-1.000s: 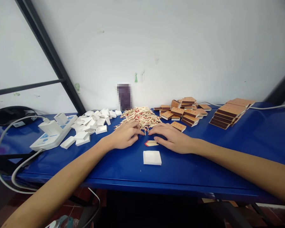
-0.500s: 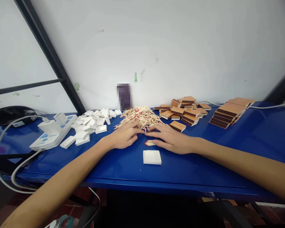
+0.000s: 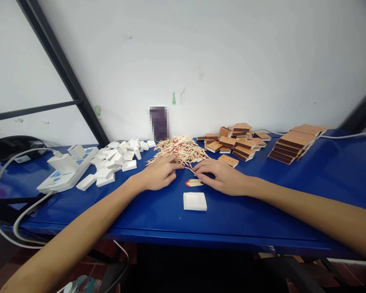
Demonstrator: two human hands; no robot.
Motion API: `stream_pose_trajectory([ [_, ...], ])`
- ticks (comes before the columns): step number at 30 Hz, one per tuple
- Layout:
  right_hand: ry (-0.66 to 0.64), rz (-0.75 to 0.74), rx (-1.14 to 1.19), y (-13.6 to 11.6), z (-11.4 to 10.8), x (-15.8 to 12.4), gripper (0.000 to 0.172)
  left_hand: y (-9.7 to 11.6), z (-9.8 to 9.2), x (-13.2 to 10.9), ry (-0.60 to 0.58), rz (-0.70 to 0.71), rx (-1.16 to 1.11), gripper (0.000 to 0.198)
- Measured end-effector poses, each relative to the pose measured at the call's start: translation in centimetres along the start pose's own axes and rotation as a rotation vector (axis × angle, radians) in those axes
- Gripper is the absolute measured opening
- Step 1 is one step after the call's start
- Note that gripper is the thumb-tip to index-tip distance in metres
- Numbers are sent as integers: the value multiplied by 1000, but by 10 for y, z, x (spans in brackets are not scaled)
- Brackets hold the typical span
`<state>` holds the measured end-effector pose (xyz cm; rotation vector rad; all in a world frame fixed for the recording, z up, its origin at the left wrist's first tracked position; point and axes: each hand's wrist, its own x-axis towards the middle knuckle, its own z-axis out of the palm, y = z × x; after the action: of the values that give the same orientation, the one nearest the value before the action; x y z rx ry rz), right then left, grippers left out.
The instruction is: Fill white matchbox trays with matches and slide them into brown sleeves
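A heap of loose red-tipped matches (image 3: 183, 149) lies in front of both hands. My left hand (image 3: 161, 173) rests at its near left edge, index finger stretched toward a few matches and thumb apart, gripping nothing. From the right, my right hand (image 3: 224, 177) has its fingertips and thumb close together on the end of a single match (image 3: 189, 169). Just below those fingers, a small row of matches (image 3: 193, 183) lies side by side, red heads to the left. Nearer to me is a white matchbox tray (image 3: 195, 202).
White trays (image 3: 114, 156) are piled at left beside a power strip (image 3: 68, 173) with cables. Brown matchboxes (image 3: 232, 142) lie heaped at right, with stacked matchbox sleeves (image 3: 295, 144) farther right. A wall (image 3: 232, 61) closes off the back of the blue table (image 3: 247, 221).
My right hand has drawn slightly back from the row of matches, uncovering more of it, and its fingertips have come to a single match. My left hand is nearly still.
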<state>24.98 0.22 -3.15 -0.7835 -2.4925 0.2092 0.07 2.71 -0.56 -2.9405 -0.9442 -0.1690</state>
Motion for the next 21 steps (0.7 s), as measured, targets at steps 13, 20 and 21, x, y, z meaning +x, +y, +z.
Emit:
stream_pose_trajectory([
  [13, 17, 102, -76, 5, 4, -2, 30, 5, -1, -1, 8, 12, 5, 41],
  [20, 17, 90, -108, 5, 4, -1, 27, 7, 4, -1, 0, -30, 24, 45],
  [21, 23, 90, -108, 5, 4, -1, 27, 6, 4, -1, -4, -35, 25, 46],
])
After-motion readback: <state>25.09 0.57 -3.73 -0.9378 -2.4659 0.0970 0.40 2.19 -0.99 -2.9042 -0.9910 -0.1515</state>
